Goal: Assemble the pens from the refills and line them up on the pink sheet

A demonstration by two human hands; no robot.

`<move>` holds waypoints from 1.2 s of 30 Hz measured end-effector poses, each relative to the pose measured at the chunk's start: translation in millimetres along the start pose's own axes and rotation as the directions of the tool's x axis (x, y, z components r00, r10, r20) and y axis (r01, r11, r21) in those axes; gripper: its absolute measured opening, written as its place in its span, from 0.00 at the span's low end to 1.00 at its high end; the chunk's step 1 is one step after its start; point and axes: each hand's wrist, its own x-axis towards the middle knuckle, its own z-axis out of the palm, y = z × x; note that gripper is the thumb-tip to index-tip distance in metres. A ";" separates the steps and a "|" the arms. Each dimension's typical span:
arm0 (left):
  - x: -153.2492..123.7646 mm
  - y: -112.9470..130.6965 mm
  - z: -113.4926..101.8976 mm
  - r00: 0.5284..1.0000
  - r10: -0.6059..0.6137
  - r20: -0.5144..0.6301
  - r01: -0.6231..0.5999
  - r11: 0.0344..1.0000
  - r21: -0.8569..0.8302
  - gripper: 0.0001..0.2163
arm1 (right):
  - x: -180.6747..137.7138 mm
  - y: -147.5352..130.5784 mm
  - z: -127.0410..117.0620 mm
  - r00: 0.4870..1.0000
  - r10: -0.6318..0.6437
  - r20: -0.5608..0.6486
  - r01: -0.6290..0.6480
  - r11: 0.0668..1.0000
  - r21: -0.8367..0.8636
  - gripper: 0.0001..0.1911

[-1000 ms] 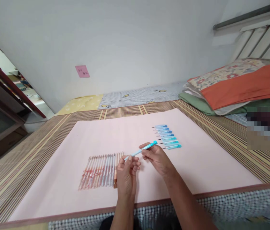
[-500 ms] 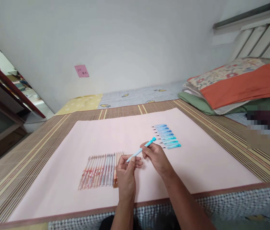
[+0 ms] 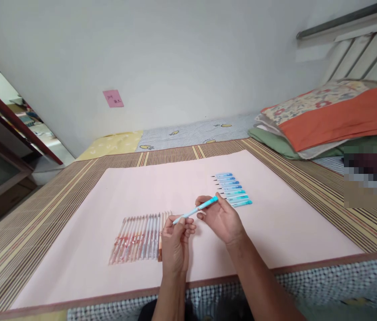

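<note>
Pen (image 3: pixel 195 210): slim, pale blue barrel with a brighter turquoise cap end, held in the air over the pink sheet (image 3: pixel 275 232) between the 2 hands, slanting from lower left to upper right.
Left hand (image 3: pixel 175 243): fingertips closed on the pen's pale lower end, just above the near edge of the row of pink pens (image 3: pixel 140 236).
Right hand (image 3: pixel 223 218): palm turned up, thumb and curled fingers loosely closed on the turquoise end.
Row of blue pieces (image 3: pixel 231 189): short and lying side by side on the sheet, just beyond the right hand, not touching it.
Surroundings: the sheet lies on a striped mat (image 3: pixel 58 187); folded bedding (image 3: pixel 329 118) is stacked at the far right; a pink note (image 3: pixel 112 98) sticks to the wall.
Change from the earlier frame: the pen lies flatter, its turquoise end lower and closer to the blue pieces; the right hand has rolled open to show its palm, where its back faced up before. The left hand and the 2 rows have not moved.
</note>
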 end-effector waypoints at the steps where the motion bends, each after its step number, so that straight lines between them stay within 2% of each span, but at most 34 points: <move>1: 0.0 -0.1 -0.3 1.000 0.005 0.006 -0.005 1.000 0.004 0.14 | -0.4 0.5 0.1 1.000 0.006 0.017 -0.006 1.000 0.005 0.21; 4: -0.1 -0.2 -1.7 0.999 0.020 0.029 -0.021 1.000 0.023 0.13 | -1.5 1.1 1.3 1.000 0.008 0.025 -0.008 1.000 0.011 0.22; 11: 0.0 0.8 -5.0 0.997 0.039 0.068 -0.044 0.996 0.073 0.12 | -3.5 0.0 3.9 0.998 0.011 0.059 -0.014 0.999 0.044 0.33; 19: 0.9 1.4 -3.2 0.997 0.035 0.063 -0.038 0.998 0.045 0.12 | -2.1 5.6 2.2 0.998 0.024 0.064 -0.025 1.000 0.008 0.29; 24: 3.2 2.9 -3.1 0.999 0.044 -0.019 -0.044 0.999 -0.011 0.14 | -4.1 7.3 3.4 0.993 0.042 0.111 -0.041 0.999 -0.017 0.27; 27: 4.2 5.1 -4.2 0.996 0.049 -0.069 -0.054 0.996 -0.071 0.13 | -8.3 5.0 4.9 0.982 0.055 0.178 -0.036 0.994 -0.106 0.29; 30: 5.0 8.3 -5.2 0.997 0.052 -0.064 -0.059 0.993 -0.100 0.13 | -12.0 0.4 5.8 0.971 0.053 0.231 0.014 0.960 -0.280 0.28; 34: 6.2 10.1 -7.1 0.999 0.048 -0.010 -0.048 0.999 -0.018 0.13 | -13.7 -4.0 7.8 0.981 0.148 0.125 -0.045 0.799 -0.600 0.17; 36: 6.5 8.6 -8.1 0.999 0.048 -0.004 -0.048 0.997 0.062 0.14 | -13.9 -3.5 9.6 0.976 0.197 0.089 -0.081 0.716 -0.693 0.15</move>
